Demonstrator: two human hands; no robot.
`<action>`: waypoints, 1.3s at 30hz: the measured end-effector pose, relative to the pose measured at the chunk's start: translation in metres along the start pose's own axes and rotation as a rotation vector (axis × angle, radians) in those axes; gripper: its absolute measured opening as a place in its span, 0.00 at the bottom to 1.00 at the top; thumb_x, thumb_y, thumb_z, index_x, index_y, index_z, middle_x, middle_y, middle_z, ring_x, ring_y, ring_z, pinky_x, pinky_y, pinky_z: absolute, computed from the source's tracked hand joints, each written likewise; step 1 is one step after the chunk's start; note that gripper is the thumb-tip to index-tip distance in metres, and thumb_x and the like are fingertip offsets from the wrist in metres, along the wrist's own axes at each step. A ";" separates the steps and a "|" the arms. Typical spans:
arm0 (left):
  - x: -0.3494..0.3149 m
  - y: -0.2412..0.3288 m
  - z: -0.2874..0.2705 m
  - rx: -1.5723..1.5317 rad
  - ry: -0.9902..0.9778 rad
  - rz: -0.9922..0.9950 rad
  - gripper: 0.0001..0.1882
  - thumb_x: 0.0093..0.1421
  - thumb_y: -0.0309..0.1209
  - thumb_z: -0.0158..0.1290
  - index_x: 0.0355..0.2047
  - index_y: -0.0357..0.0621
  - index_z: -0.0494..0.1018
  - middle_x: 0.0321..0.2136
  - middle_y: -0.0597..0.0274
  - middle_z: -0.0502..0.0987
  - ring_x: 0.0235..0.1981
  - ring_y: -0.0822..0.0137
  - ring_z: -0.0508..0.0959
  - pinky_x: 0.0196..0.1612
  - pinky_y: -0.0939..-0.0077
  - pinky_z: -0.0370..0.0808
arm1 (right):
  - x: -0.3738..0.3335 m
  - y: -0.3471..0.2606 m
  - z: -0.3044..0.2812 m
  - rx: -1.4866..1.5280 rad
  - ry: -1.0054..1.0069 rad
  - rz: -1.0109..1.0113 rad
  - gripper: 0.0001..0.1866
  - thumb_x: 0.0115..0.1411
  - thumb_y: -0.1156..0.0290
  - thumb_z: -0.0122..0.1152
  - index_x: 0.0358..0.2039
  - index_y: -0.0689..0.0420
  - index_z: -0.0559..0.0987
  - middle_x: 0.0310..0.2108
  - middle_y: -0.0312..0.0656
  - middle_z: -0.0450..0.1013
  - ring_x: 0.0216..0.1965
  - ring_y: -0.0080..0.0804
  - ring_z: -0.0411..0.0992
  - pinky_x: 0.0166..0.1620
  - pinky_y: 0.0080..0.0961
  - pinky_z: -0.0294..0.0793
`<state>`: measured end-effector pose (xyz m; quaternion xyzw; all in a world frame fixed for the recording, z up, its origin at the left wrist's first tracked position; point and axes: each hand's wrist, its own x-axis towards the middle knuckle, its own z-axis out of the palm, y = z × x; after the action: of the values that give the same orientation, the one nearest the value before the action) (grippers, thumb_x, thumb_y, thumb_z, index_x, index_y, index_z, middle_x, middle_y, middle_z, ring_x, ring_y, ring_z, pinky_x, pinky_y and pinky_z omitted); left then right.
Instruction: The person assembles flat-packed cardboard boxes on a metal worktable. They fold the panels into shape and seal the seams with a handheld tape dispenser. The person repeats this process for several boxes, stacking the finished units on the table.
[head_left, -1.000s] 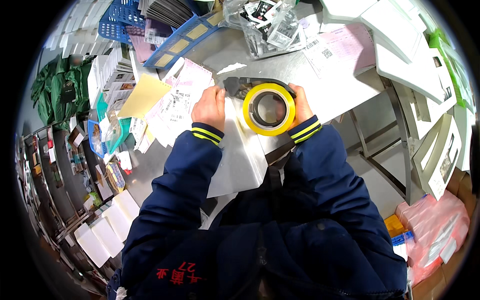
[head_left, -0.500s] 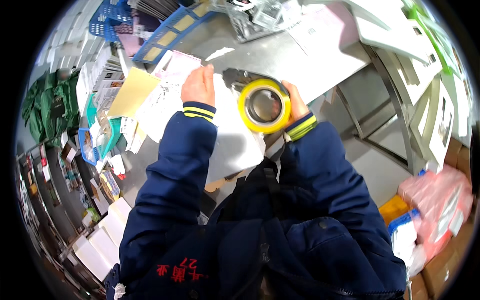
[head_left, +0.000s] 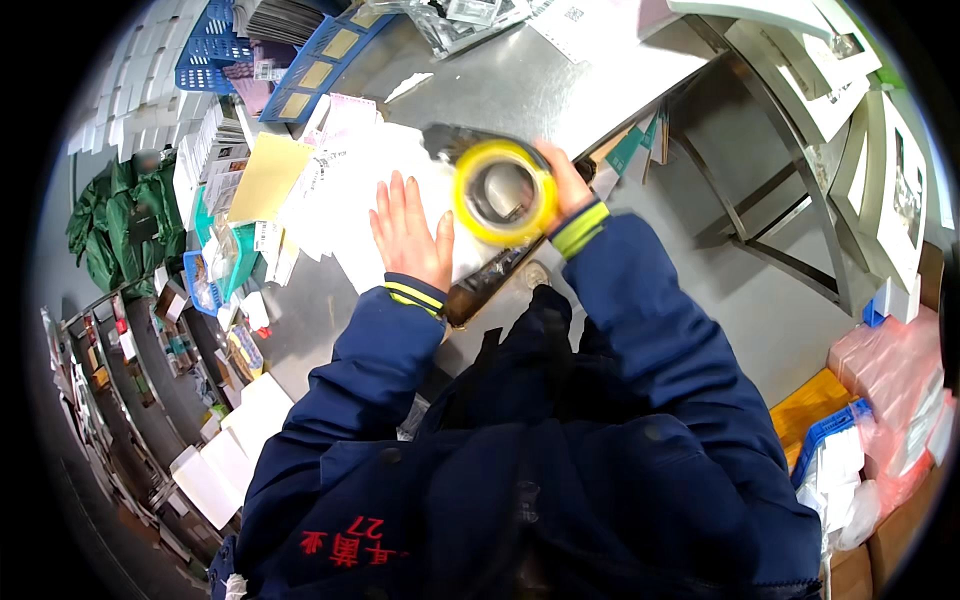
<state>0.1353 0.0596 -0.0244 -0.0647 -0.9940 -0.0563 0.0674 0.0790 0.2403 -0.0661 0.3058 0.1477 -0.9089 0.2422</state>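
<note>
My right hand (head_left: 568,187) is closed around the side of a tape dispenser with a large yellow tape roll (head_left: 468,195). The dispenser's dark front end (head_left: 452,142) points to the far left, and its outline is slightly blurred. My left hand (head_left: 410,232) is spread flat, palm down, on a white sheet or flat packet (head_left: 385,150) just left of the roll. Nothing is gripped in that hand. The dispenser hovers over or touches the packet's right part; I cannot tell which.
The grey metal table (head_left: 500,85) has its front edge just below the tape roll. Printed papers and a yellow envelope (head_left: 270,175) lie at the left, near blue baskets (head_left: 318,72). A metal frame (head_left: 765,150) stands at the right. Pink plastic bags (head_left: 880,370) lie lower right.
My left hand has come nearer to me and flattened out with spread fingers. The tape dispenser has shifted left. The white packet no longer covers the table's front edge.
</note>
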 end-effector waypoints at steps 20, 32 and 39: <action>0.144 -0.098 0.010 0.221 -0.043 0.499 0.19 0.61 0.43 0.36 0.35 0.44 0.73 0.36 0.60 0.76 0.44 0.56 0.72 0.55 0.52 0.55 | -0.140 0.104 -0.133 0.047 -0.132 -0.136 0.22 0.58 0.62 0.49 0.46 0.67 0.68 0.40 0.44 0.71 0.38 0.31 0.70 0.43 0.24 0.70; 0.006 -0.110 0.025 0.044 0.243 -0.094 0.28 0.58 0.37 0.45 0.53 0.29 0.57 0.55 0.37 0.57 0.57 0.45 0.57 0.58 0.55 0.52 | -0.024 0.030 -0.031 -0.129 0.021 -0.232 0.17 0.58 0.54 0.49 0.30 0.56 0.72 0.17 0.36 0.69 0.16 0.25 0.66 0.19 0.24 0.68; 0.049 -0.011 0.004 0.156 0.094 0.073 0.26 0.57 0.34 0.45 0.57 0.44 0.56 0.60 0.56 0.53 0.62 0.54 0.50 0.59 0.47 0.45 | 0.043 -0.033 0.026 -0.247 -0.124 0.049 0.11 0.56 0.58 0.55 0.29 0.53 0.74 0.20 0.34 0.71 0.19 0.21 0.67 0.25 0.18 0.71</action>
<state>0.0849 0.0551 -0.0230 -0.0927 -0.9881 0.0210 0.1209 0.0194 0.2420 -0.0693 0.2203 0.2359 -0.8948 0.3086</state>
